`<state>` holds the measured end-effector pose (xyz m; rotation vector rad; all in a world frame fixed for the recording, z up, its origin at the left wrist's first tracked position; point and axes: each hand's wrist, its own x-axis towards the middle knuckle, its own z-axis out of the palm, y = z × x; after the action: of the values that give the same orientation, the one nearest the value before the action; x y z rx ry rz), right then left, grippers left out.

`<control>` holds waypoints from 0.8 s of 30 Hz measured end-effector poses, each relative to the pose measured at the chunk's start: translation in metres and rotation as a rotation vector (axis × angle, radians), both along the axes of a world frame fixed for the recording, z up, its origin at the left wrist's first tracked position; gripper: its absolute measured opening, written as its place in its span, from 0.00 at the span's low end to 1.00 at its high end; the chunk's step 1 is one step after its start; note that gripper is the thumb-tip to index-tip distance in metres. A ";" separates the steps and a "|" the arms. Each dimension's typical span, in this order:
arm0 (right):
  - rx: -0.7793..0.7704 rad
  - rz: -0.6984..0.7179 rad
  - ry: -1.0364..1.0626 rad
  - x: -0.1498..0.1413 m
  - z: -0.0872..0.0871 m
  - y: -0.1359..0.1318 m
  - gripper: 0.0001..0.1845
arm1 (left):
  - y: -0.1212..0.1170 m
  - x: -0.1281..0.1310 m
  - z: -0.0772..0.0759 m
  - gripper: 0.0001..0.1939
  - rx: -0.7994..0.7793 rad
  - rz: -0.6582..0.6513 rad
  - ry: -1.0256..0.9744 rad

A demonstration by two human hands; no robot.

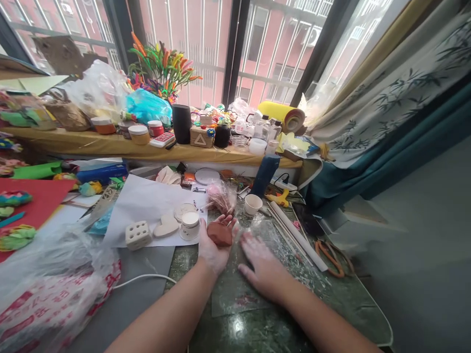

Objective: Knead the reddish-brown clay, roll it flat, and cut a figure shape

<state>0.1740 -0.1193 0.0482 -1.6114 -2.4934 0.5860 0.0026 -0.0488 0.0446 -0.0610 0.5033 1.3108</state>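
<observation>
My left hand (213, 257) is palm up and cradles a flattened lump of reddish-brown clay (220, 234). To its right, my right hand (263, 267) is palm down, low over or on a clear plastic sheet (235, 301); contact is hard to tell. Its fingers are stretched out, slightly blurred, with nothing in them. Both hands look dusted with white powder. Just left of my left hand, on white paper (136, 201), are a lidded paper cup (189, 226), a white heart-shaped piece (165, 225) and a white block with round hollows (138, 235).
Beyond my hands stand a paper cup (253, 205) and a dark blue upright container (265, 174). A white tube (298, 236) and orange-handled scissors (331, 260) lie right. A crumpled plastic bag (62, 294) covers the left. Jars and craft supplies crowd the window ledge (147, 151).
</observation>
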 end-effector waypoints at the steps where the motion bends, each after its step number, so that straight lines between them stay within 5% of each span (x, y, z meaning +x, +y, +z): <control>1: -0.027 0.143 0.042 0.000 0.003 -0.004 0.37 | 0.000 0.000 0.000 0.29 0.003 0.005 -0.001; 4: -0.078 0.327 0.094 0.010 0.002 -0.014 0.32 | 0.001 -0.001 -0.001 0.29 0.016 0.019 -0.002; 9: -0.012 -0.166 -0.030 0.016 0.000 -0.001 0.38 | 0.002 0.002 -0.002 0.30 0.047 -0.009 0.001; 13: -0.077 0.225 0.081 0.011 0.007 -0.014 0.36 | 0.003 0.002 -0.002 0.31 0.065 0.003 0.016; 15: -0.116 0.274 0.078 0.022 0.007 -0.022 0.34 | 0.003 0.002 -0.003 0.31 0.071 -0.003 0.023; 20: -0.053 -0.201 -0.084 0.031 0.004 0.000 0.42 | 0.003 0.002 -0.004 0.31 0.087 -0.036 0.023; 24: -0.073 0.103 0.062 0.001 0.011 -0.008 0.43 | 0.001 0.001 -0.004 0.31 0.093 0.004 0.026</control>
<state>0.1749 -0.1277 0.0588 -1.4709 -2.5495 0.7368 0.0041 -0.0475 0.0407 0.0325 0.4634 1.3384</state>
